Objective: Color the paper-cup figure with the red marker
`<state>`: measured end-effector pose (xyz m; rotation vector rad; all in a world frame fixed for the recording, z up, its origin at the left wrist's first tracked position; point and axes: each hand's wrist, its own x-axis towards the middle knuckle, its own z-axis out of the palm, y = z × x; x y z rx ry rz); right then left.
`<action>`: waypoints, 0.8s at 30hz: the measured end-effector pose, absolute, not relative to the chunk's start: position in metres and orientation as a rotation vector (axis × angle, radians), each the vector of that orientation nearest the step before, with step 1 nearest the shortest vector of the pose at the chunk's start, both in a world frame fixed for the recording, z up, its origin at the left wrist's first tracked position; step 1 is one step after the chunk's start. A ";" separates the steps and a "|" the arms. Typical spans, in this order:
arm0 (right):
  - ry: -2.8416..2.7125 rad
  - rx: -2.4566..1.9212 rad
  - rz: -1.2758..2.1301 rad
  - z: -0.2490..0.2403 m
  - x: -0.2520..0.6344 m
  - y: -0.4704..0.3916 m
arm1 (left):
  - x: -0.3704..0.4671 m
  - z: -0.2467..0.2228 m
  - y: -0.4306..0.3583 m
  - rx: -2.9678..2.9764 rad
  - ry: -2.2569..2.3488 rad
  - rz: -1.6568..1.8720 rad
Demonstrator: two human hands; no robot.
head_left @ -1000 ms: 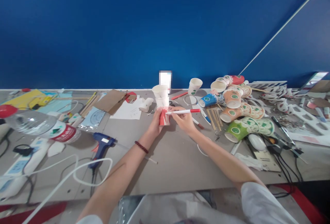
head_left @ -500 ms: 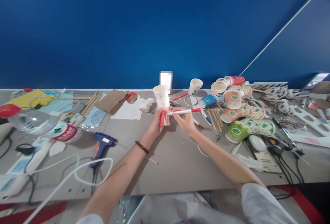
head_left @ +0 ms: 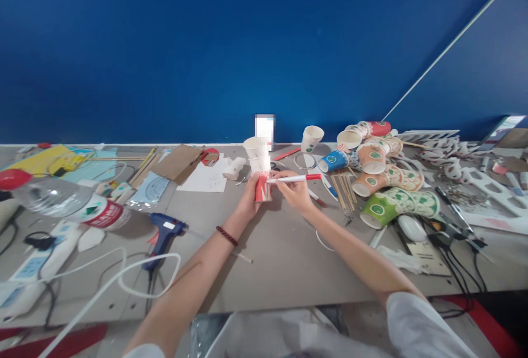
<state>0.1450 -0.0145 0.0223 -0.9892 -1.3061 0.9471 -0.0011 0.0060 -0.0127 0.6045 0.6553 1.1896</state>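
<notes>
A stack of paper cups, white above (head_left: 256,152) and red at the bottom (head_left: 263,188), stands upright at the middle of the table. My left hand (head_left: 249,196) is wrapped round its lower left side. In my right hand (head_left: 296,192) is a white marker (head_left: 295,178) with a red end pointing right. The marker's tip is at the red cup's surface; whether it touches is too small to tell.
A blue glue gun (head_left: 165,234), a water bottle (head_left: 74,201) and a power strip (head_left: 39,267) are on the left. Stacked patterned cups (head_left: 398,207), wooden sticks (head_left: 343,190) and a white mouse (head_left: 412,229) are on the right. White paper (head_left: 204,176) lies behind my left hand.
</notes>
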 end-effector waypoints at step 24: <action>-1.419 -0.981 0.969 0.037 0.143 -0.021 | -0.001 -0.011 0.006 0.586 0.671 1.151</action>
